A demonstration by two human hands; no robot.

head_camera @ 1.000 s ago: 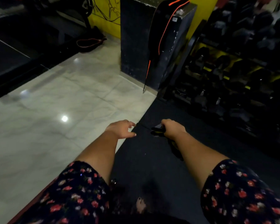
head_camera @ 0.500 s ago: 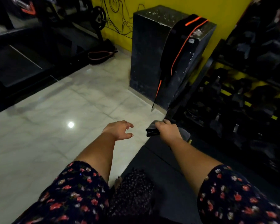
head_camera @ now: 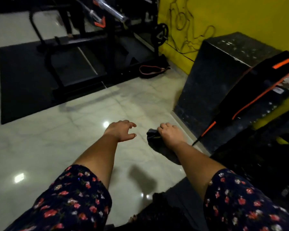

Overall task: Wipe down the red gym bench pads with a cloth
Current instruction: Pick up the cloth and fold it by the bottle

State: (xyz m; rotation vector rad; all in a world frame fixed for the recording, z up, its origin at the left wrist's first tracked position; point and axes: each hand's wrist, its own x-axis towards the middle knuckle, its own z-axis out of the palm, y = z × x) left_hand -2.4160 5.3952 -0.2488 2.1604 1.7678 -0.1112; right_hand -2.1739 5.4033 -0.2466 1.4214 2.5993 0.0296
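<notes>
My right hand (head_camera: 169, 133) grips a dark grey cloth (head_camera: 158, 146), which hangs down below the wrist over the pale marble floor. My left hand (head_camera: 121, 130) is held out beside it, a short way to the left, fingers loosely spread and holding nothing. No red bench pad shows in this view. Both forearms reach forward from floral-print sleeves.
A black plyo box (head_camera: 223, 75) stands ahead to the right with a black and orange mat bag (head_camera: 260, 90) leaning on it. A dark rack with a barbell (head_camera: 105, 13) sits on black floor mats (head_camera: 25, 84) at the back left. The wall behind is yellow.
The view has swung left and up, off the black rubber mat and dumbbell rack, toward the marble floor and rack. My hands keep their pose, cloth still held in the right.
</notes>
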